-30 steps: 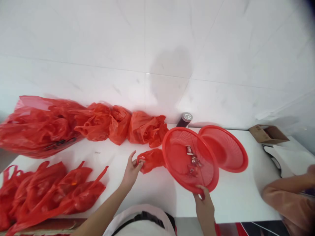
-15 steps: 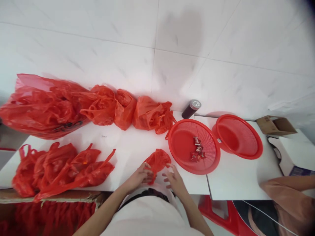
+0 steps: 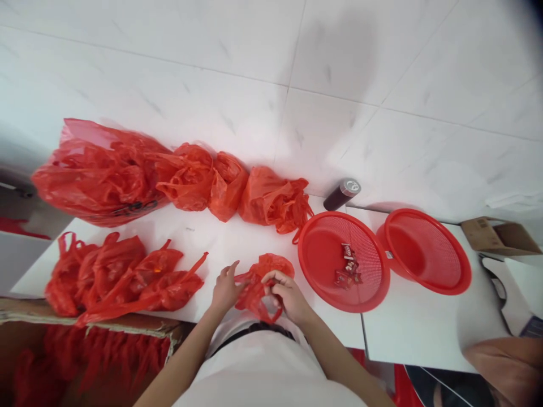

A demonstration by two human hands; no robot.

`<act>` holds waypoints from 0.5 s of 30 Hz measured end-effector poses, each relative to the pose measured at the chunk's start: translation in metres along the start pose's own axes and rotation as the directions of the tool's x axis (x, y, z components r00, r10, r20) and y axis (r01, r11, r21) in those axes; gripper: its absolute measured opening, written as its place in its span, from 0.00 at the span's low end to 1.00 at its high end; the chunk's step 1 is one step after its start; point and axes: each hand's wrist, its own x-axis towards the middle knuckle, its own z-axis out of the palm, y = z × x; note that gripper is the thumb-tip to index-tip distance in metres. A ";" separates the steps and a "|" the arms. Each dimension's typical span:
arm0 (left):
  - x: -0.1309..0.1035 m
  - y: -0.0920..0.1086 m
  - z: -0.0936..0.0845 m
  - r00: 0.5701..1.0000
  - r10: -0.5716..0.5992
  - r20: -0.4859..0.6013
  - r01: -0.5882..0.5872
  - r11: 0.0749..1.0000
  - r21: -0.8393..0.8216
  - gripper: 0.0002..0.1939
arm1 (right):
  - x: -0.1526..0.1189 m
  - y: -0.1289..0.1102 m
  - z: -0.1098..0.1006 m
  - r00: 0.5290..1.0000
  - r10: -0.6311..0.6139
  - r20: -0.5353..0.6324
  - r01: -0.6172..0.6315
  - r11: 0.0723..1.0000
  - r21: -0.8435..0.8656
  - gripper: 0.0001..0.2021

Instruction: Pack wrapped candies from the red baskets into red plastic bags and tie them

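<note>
A small red plastic bag (image 3: 255, 282) lies crumpled on the white table right in front of me. My left hand (image 3: 227, 289) pinches its left edge, the index finger pointing up and away from the bag. At the bag's right side, my right hand (image 3: 287, 295) has its fingers curled around the thin plastic near a handle loop. To the right of that hand stands a red mesh basket (image 3: 316, 260) with several small wrapped pieces (image 3: 348, 265) in it.
Filled red bags (image 3: 271, 198) line the wall, beside a large red sack (image 3: 102, 175). More bags (image 3: 127, 277) lie front left, above a cardboard box (image 3: 97, 325) of red bags. Right: a dark flask (image 3: 341, 193), second basket (image 3: 424, 249), small carton (image 3: 500, 234), and another person's sleeve (image 3: 504, 362).
My view has shifted, so the table things appear farther right. My right hand has closed in on the bag from beside it, and the left has turned with its fingers upward.
</note>
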 end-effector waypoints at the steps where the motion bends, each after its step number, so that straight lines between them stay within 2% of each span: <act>1: 0.005 -0.006 -0.007 1.000 -0.030 -0.002 0.030 0.999 -0.034 0.22 | -0.003 -0.006 0.000 1.000 -0.004 0.020 0.004 0.999 0.037 0.13; 3: 0.012 -0.014 -0.025 0.998 -0.057 0.016 0.059 0.994 -0.097 0.09 | -0.008 -0.014 -0.004 1.000 -0.020 0.005 0.020 0.998 0.058 0.13; 4: 0.014 -0.016 -0.035 0.997 -0.068 0.031 0.072 0.988 -0.140 0.06 | -0.010 -0.017 -0.009 0.999 -0.036 -0.021 0.037 0.998 0.042 0.14; 6: 0.016 -0.013 -0.054 0.995 -0.081 0.058 0.093 0.962 -0.256 0.06 | -0.012 -0.023 -0.019 0.994 -0.076 -0.080 0.069 0.994 -0.087 0.15; 7: 0.016 -0.007 -0.062 0.995 -0.079 0.063 0.095 0.941 -0.324 0.07 | -0.013 -0.027 -0.025 0.990 -0.098 -0.101 0.073 0.972 -0.223 0.15; 8: 0.016 0.001 -0.069 0.995 -0.072 0.064 0.091 0.915 -0.393 0.09 | -0.014 -0.032 -0.029 0.988 -0.112 -0.108 0.060 0.915 -0.399 0.15; 9: 0.015 0.011 -0.075 0.996 -0.059 0.059 0.080 0.885 -0.458 0.10 | -0.015 -0.038 -0.032 0.988 -0.113 -0.104 0.031 0.810 -0.586 0.15; 11: 0.010 0.035 -0.085 0.999 -0.021 0.042 0.041 0.827 -0.561 0.13 | -0.018 -0.053 -0.031 0.987 -0.115 -0.116 -0.043 0.506 -0.861 0.15; 12: 0.006 0.047 -0.089 0.999 -0.003 0.038 0.025 0.798 -0.602 0.13 | -0.020 -0.062 -0.027 0.978 -0.158 -0.138 -0.070 0.374 -0.925 0.16; 13: 0.000 0.057 -0.094 1.000 0.025 0.010 -0.013 0.772 -0.636 0.13 | -0.022 -0.070 -0.021 0.956 -0.244 -0.161 -0.086 0.289 -0.953 0.17; 14: -0.006 0.065 -0.099 0.996 0.069 -0.064 -0.094 0.754 -0.650 0.11 | -0.025 -0.077 -0.015 0.910 -0.372 -0.183 -0.092 0.248 -0.964 0.18; 15: -0.013 0.071 -0.103 0.972 0.135 -0.192 -0.227 0.750 -0.621 0.08 | -0.028 -0.081 -0.009 0.828 -0.522 -0.205 -0.089 0.238 -0.967 0.18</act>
